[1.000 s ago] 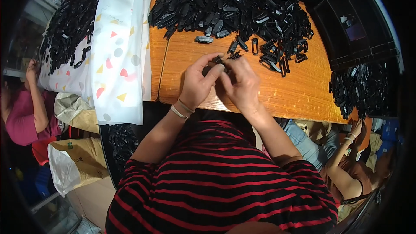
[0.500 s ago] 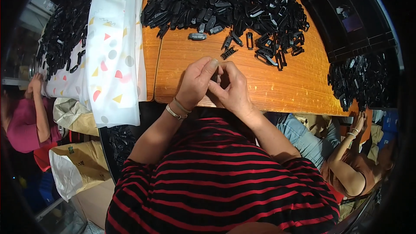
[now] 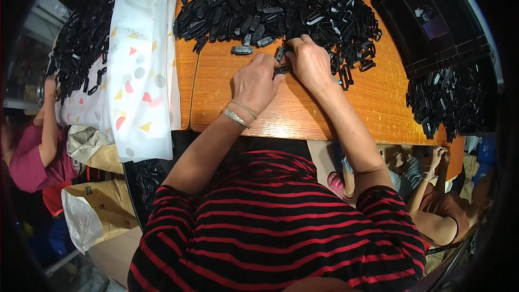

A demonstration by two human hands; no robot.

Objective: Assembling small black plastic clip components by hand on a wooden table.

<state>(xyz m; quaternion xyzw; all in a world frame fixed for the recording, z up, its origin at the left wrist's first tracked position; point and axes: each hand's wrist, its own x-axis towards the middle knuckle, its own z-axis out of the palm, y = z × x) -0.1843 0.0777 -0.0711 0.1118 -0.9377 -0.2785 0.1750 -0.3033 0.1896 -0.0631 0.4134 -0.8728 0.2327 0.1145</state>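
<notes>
Over the wooden table, my left hand (image 3: 255, 82) has its thumb and fingers closed on a small black plastic part (image 3: 281, 69). My right hand (image 3: 312, 64) reaches a little farther out, with its fingers bent down at the near edge of a big heap of black plastic parts (image 3: 238, 13). Its fingertips press on another dark piece there, mostly hidden by the hand. A black slotted part (image 3: 279, 54) lies between the two hands. Just left of them, a single oval black part (image 3: 241, 50) rests apart from the heap.
White patterned sheeting (image 3: 141, 75) covers the table's left side, with more black parts (image 3: 81, 43) beyond. A black bin (image 3: 432, 21) stands at the right, near another heap (image 3: 446, 97). Co-workers sit at left (image 3: 43, 157) and right (image 3: 440, 211). A paper sack (image 3: 102, 211) stands lower left.
Both hands have moved forward from the table's near edge to the heap's edge and are farther apart. My right hand now reaches among the loose parts. The co-worker's hands at right have shifted.
</notes>
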